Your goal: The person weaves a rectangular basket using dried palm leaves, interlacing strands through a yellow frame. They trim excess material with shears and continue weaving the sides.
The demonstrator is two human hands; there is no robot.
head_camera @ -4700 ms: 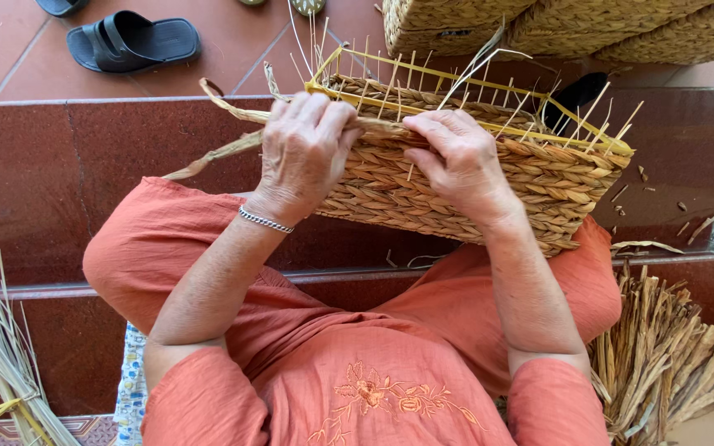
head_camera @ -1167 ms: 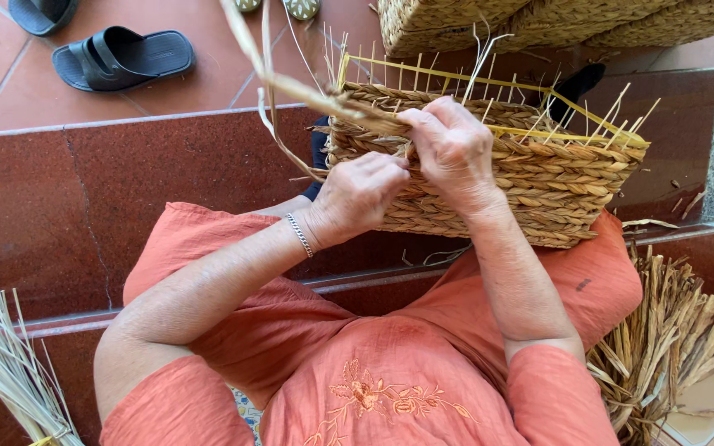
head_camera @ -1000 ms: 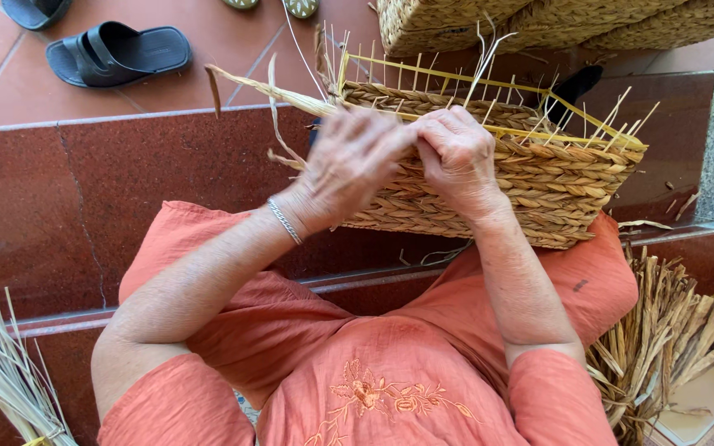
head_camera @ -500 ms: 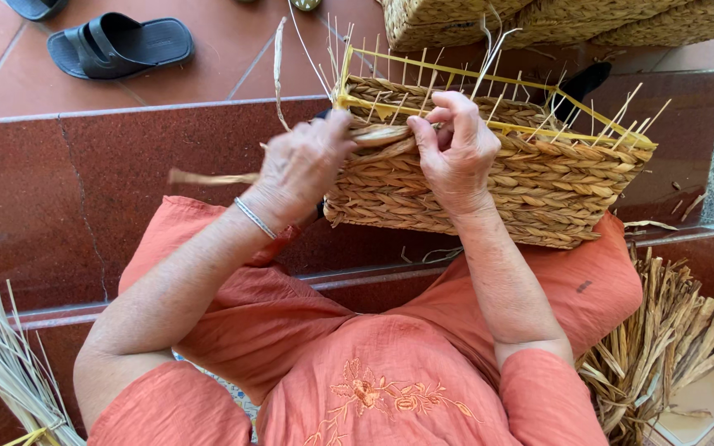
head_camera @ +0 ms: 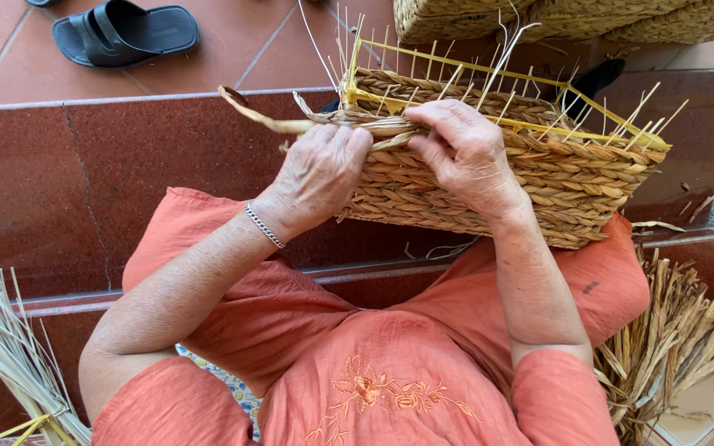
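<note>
A half-woven rectangular straw basket on a yellow wire frame rests on my knees, thin stakes sticking up from its rim. My left hand presses against the basket's near left corner and grips a flat straw strand that curls out to the left. My right hand lies on the top edge of the near wall, its fingers pinching the same strand where it enters the weave. A silver bracelet sits on my left wrist.
Loose straw bundles lie at the lower left and lower right. A black sandal is on the tiled floor beyond the red stone step. More woven baskets stand at the top.
My left hand swung the strand down from high up, pulled it out to the left, then came back to the basket's corner. The right hand stayed on the rim.
</note>
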